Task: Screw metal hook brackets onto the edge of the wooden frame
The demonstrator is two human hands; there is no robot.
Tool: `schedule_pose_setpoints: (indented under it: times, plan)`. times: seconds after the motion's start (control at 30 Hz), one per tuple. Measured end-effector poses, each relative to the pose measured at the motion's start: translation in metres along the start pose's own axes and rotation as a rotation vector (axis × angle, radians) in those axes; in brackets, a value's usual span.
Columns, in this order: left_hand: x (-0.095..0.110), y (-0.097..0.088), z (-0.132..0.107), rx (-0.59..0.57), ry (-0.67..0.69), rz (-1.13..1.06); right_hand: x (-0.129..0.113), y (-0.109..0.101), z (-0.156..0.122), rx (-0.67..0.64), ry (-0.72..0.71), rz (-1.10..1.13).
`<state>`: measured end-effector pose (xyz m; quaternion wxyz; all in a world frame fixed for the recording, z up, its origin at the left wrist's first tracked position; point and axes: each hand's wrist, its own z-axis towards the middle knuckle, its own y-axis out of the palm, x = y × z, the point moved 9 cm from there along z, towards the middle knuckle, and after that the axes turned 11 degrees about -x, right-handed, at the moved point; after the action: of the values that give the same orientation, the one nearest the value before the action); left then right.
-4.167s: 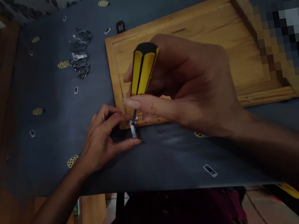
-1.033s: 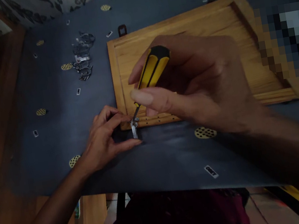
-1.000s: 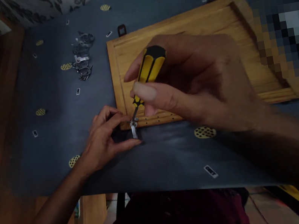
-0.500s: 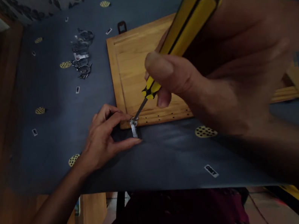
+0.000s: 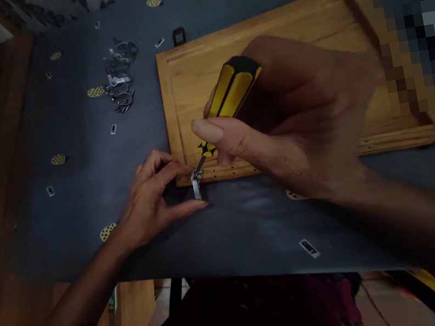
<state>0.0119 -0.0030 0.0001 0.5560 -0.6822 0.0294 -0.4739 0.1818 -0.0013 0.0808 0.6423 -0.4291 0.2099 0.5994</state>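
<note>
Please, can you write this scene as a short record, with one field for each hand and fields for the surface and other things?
Left: left hand pinches the metal bracket at the near-left corner of the wooden panel
Right: right hand holds the screwdriver, tip at the bracket's top
Surface: blue cloth with yellow dots
Nearby: pile of metal parts, left of the panel

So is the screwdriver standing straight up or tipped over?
Tipped: the screwdriver slants, handle up in the right hand, tip down on the metal bracket.
</note>
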Motion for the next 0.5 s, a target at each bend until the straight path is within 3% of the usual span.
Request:
schedule_pose_setpoints:
  times: [0.23,0.37,0.5]
  plan:
    - [0.000,0.000,0.000,0.007,0.018,0.054,-0.012,0.001,-0.003,-0.026,-0.090,-0.124]
    - [-0.001,0.000,0.000,0.002,-0.007,0.063,-0.007,0.001,-0.002,-0.040,-0.039,-0.107]
    - [0.000,0.000,0.001,-0.006,0.010,0.031,0.002,0.007,0.004,-0.190,0.026,0.048]
